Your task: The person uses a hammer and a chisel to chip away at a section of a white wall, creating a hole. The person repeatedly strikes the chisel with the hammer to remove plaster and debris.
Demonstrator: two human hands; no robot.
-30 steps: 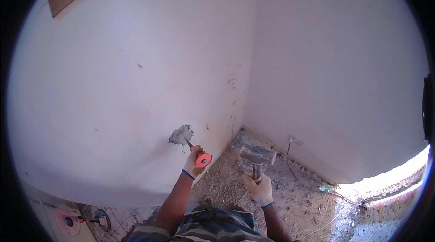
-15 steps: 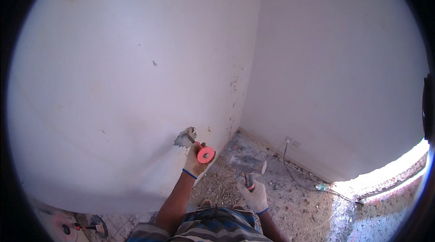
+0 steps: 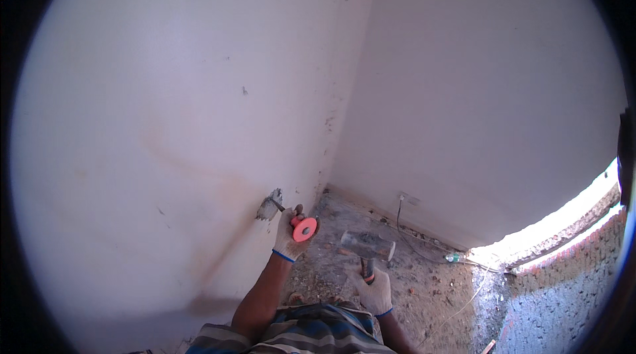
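Note:
My left hand [image 3: 286,242], in a knitted work glove, is closed around a chisel with a round red hand guard [image 3: 305,229]. The chisel's dark blade points into a rough chipped patch [image 3: 267,207] low on the left white wall; whether its tip touches is too small to tell. My right hand [image 3: 375,293], gloved too, grips a club hammer by its short dark and orange handle. The heavy grey hammer head [image 3: 368,246] is held to the right of the chisel guard, apart from it, above the floor.
Rubble and dust cover the floor [image 3: 437,288]. A dark cable [image 3: 399,221] runs from a wall socket to a green-and-white plastic bottle [image 3: 453,258]. Bright light enters through a low opening [image 3: 550,228] at the right. The second wall [image 3: 477,109] meets the left one at a corner.
The view has turned, so the corner and cable sit farther left and the disc-shaped things at lower left are gone from view. Both hands keep their tools, the hammer slightly lower and rightward in the picture.

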